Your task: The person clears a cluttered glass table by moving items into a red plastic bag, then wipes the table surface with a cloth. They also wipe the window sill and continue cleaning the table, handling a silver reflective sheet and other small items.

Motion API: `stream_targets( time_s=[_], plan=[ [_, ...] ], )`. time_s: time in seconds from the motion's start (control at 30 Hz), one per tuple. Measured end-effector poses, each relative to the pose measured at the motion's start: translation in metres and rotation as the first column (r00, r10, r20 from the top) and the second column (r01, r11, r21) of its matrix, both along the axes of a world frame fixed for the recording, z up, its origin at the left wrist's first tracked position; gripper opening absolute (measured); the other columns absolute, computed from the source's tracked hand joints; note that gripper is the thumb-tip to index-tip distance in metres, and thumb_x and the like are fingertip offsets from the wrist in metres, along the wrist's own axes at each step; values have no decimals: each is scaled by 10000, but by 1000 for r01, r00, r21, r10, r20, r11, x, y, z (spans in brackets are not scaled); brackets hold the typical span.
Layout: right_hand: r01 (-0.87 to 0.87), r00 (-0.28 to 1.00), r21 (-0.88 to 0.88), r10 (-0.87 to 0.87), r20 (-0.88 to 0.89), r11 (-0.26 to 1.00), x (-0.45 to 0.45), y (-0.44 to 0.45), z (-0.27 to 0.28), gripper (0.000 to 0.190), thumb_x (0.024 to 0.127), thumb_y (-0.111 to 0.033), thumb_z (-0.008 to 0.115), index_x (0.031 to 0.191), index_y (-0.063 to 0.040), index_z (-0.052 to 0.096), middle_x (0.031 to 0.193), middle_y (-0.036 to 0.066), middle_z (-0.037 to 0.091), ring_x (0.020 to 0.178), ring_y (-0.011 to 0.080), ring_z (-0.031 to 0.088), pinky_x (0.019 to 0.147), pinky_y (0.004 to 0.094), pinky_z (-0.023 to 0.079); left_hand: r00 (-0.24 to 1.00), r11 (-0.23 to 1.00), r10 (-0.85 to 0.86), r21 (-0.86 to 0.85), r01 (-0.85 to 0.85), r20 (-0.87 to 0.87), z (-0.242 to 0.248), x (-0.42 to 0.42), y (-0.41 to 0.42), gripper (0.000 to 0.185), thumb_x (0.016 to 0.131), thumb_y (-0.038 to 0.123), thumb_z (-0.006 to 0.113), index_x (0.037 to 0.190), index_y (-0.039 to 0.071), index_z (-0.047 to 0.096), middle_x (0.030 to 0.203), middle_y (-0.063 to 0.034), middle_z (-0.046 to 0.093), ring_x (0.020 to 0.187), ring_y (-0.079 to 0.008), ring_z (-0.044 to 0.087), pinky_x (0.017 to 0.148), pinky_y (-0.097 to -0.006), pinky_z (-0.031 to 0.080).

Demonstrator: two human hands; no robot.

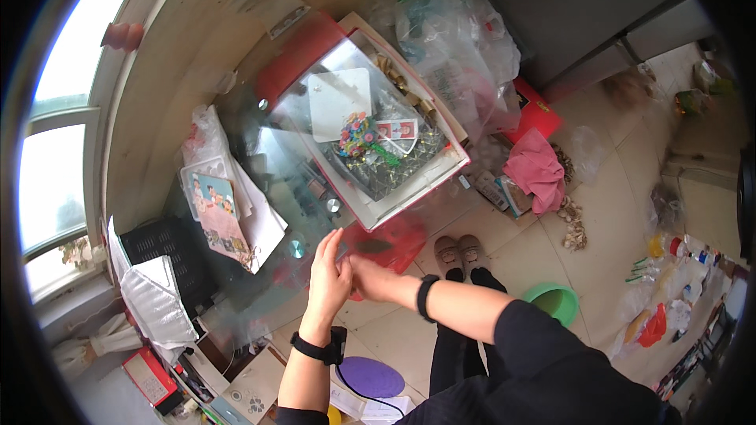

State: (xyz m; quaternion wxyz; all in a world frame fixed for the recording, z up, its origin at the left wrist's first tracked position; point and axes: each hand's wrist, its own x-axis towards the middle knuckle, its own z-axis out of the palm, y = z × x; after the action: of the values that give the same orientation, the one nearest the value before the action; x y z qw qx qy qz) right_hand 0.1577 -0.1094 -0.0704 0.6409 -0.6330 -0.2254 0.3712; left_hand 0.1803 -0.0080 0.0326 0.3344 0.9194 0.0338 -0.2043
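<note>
My left hand [329, 277] is raised with its fingers stretched out and its thumb up. My right hand [371, 278] meets it from the right, and its fingers are hidden behind the left. No object shows between them. Just beyond the hands is a red-edged white box [378, 215] at the glass table [266, 189]. Inside the box lie a white square panel [336, 100], a bunch of colourful button-like flowers [357, 136], ID-style photos [404, 129] and dark mesh with gold lines [378, 180].
A picture-covered booklet [215, 203] and papers lie left on the table. A red plastic bag [393, 242] is under the box's near corner. Plastic bags [449, 53], a pink cloth [536, 171], a green basin [555, 301] and a purple round seat [369, 376] stand around.
</note>
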Motion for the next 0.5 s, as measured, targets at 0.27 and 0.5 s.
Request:
stream_targets(
  time_s=[0.27, 0.5],
  plan=[
    [679, 375, -130, -188, 908, 722, 137, -130, -18, 360, 822, -90, 553, 1172, -34, 619, 1265, 102, 563, 1095, 270, 548, 920, 367, 487, 964, 983, -62, -150, 104, 259, -34, 42, -82, 584, 853, -47, 506, 1422, 33, 400, 1482, -178, 375, 1381, -349, 345, 1124, -415, 298],
    [672, 514, -389, -19, 858, 630, 21, -194, -11, 386, 824, -117, 563, 1202, -64, 619, 1281, 79, 555, 1134, 251, 542, 913, 362, 492, 994, 973, -98, -202, 107, 56, -37, 24, -90, 578, 857, -16, 525, 1418, 24, 391, 1493, -202, 334, 1386, -373, 319, 1129, -429, 293]
  ],
)
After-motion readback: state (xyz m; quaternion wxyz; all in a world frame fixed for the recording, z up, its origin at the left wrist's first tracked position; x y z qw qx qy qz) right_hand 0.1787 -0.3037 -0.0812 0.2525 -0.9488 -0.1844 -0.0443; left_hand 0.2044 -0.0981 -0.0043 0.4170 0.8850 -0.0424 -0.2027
